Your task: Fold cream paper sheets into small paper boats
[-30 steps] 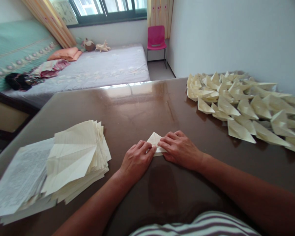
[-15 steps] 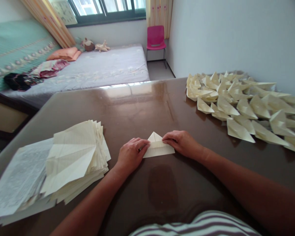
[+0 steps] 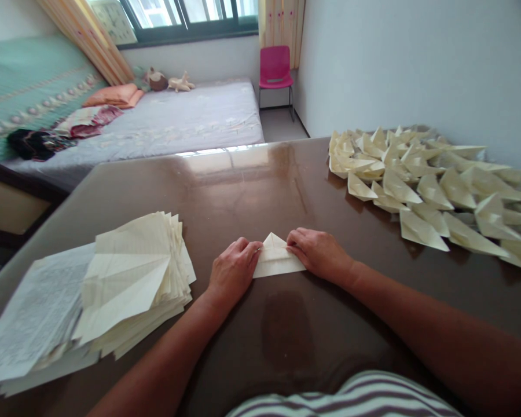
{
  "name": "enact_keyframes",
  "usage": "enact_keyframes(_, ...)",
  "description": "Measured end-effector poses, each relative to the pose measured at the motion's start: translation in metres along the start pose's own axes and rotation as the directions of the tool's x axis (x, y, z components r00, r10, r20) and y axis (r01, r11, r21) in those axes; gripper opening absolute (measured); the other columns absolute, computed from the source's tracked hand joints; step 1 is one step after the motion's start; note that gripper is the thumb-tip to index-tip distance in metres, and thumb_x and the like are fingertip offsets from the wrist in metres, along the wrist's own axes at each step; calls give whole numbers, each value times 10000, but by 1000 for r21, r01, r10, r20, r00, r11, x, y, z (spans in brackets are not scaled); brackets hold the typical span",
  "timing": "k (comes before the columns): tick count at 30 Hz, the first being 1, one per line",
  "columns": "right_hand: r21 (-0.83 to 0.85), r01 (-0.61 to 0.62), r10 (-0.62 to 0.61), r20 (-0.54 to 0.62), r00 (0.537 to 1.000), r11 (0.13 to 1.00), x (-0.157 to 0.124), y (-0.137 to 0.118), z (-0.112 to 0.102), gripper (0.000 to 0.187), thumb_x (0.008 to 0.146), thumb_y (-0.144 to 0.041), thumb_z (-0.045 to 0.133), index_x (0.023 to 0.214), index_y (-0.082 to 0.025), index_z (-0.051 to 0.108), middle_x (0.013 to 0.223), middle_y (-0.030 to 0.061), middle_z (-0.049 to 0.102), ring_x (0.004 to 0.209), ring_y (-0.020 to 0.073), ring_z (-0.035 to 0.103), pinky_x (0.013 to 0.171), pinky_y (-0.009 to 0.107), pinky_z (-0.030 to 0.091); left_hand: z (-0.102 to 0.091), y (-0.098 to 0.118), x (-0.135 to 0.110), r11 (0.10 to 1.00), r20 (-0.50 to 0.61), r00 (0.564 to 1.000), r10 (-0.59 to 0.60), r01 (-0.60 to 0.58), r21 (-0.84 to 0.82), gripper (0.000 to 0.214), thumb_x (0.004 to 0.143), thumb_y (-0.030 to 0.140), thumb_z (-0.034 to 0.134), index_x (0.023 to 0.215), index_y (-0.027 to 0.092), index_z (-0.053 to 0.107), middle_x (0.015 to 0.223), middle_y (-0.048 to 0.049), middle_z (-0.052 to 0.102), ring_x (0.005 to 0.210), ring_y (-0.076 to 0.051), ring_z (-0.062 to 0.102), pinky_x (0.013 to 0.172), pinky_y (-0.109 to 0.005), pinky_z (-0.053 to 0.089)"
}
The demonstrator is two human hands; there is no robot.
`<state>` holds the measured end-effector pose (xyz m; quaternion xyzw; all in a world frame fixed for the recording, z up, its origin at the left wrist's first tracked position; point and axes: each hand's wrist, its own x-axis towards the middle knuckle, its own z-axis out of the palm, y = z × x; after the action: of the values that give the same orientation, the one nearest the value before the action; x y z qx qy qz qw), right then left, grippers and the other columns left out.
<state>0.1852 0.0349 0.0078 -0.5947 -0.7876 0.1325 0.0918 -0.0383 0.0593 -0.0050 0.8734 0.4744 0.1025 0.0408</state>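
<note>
A cream sheet of paper [image 3: 278, 263], folded to a point at the top with a flat band below, lies on the brown table between my hands. My left hand [image 3: 235, 263] pinches its left edge between thumb and fingers. At the right edge, my right hand [image 3: 319, 249] grips the paper the same way, fingers curled. The fingertips partly cover both side corners of the band. The peak [image 3: 272, 238] of the fold points away from me.
To the left lies a stack of creased cream paper [image 3: 125, 272] beside printed sheets [image 3: 35, 307]. Many folded paper boats [image 3: 417, 185] crowd the table's right side by the wall. Beyond the glossy table [image 3: 226, 202] are a bed [image 3: 200, 116] and a pink chair [image 3: 275, 66].
Both hands have shifted slightly on the folded paper, with the left fingers drawn more tightly at its edge. The paper stays in nearly the same place.
</note>
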Motion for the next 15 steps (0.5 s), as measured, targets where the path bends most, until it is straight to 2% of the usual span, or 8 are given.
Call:
enact_keyframes(2,-18,-4,4,9,1000,1000,0,-1,-1,189,960,-333,440,937,-215,585,916,23,648,826,155,607,684,250,362,-1,1,-1,996,-61,995,77,-74,56,258,961,277,444,1159,254,609,1041,-50,624,962,-202,567,757,-285,485)
enact_keyframes(4,-21,-2,3,16,1000,1000,0,-2,-2,180,958,-330,447,936,-213,582,917,22,649,827,152,607,679,249,361,-3,5,-5,975,-115,971,211,-201,95,302,952,212,450,1227,218,575,1165,-79,602,1093,-238,514,882,-341,473)
enact_keyframes(7,-11,11,-11,7,1000,1000,0,-2,-2,171,956,-325,455,931,-208,577,913,24,650,834,152,607,688,248,364,-1,16,-13,923,-88,920,383,-376,86,318,952,176,437,1246,177,559,1213,-88,594,1153,-248,485,956,-382,450)
enact_keyframes(9,-2,15,-15,-3,1000,1000,0,-1,-2,165,953,-322,462,927,-204,575,907,23,650,834,153,608,693,249,366,1,24,-17,912,-48,912,408,-404,79,311,956,207,445,1243,159,555,1203,-89,600,1142,-246,500,945,-382,461)
enact_keyframes(15,6,28,-28,-17,999,1000,1,2,2,178,958,-328,459,925,-203,580,896,16,642,824,147,593,697,251,367,6,31,-20,928,4,935,355,-353,118,351,950,267,476,1275,140,515,1207,-101,591,1139,-252,520,905,-386,475)
